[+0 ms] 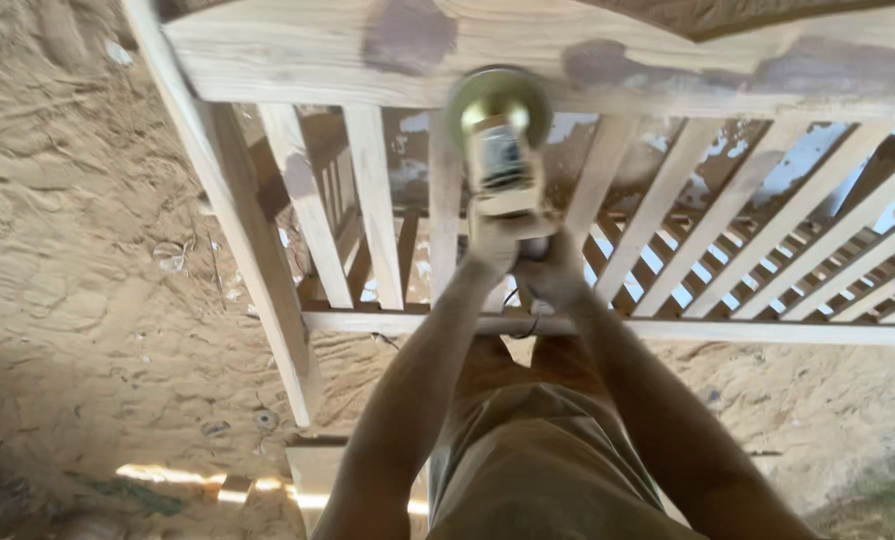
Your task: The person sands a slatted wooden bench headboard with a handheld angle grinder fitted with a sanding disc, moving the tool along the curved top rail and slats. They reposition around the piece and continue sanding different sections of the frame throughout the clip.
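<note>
I hold a power sander [500,140] with a round yellowish disc at its top, pressed against the upper rail of a pale wooden slatted frame [257,250]. My left hand [492,243] grips the tool's body from the left. My right hand [550,272] grips it just beside, from the right. Both arms reach up from the bottom of the view. The tool is blurred. Greyish filler patches [407,35] mark the top rail around the disc.
The frame stands on sandy ground [77,260] with small debris scattered about. A second slatted piece [797,270] shows behind the slats. A wooden block [312,475] lies near my legs. My tan shorts [537,470] fill the bottom middle.
</note>
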